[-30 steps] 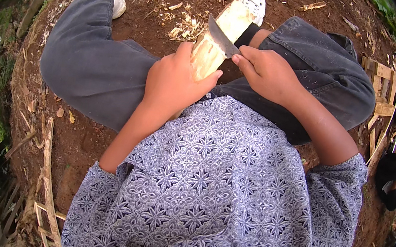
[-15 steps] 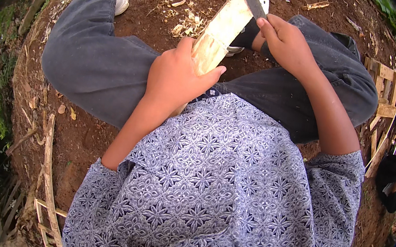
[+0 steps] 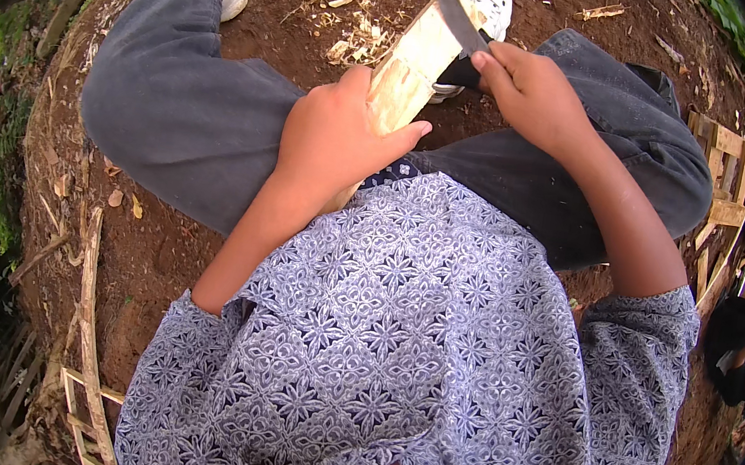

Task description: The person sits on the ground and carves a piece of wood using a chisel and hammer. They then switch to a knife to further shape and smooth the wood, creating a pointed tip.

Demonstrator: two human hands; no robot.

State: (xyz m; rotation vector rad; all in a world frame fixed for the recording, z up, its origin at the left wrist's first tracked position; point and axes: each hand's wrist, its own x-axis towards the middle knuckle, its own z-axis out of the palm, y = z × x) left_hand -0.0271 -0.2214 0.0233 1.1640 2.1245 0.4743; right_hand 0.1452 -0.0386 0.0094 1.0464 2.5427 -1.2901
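A pale, partly shaved block of wood (image 3: 413,67) slants away from my lap, its far end between my shoes. My left hand (image 3: 338,134) is closed round its near part, the thumb lying along the right side. In my right hand (image 3: 536,94) is a knife (image 3: 460,20) with a dark, curved blade; my fingers wrap its handle and hide most of it. The blade lies across the block's far end, its tip pointing up and left. Whether the edge bites into the wood, I cannot tell.
Wood shavings (image 3: 360,41) litter the brown dirt beyond the block. White shoes (image 3: 489,5) flank it. Wooden frames stand at right (image 3: 730,176) and lower left (image 3: 88,430), beside a long pole (image 3: 92,290). Other people (image 3: 739,347) are at the right edge.
The knife has shifted left, and its blade now crosses the block's far end rather than its right corner. My right hand has moved slightly left and down; my left hand keeps its hold.
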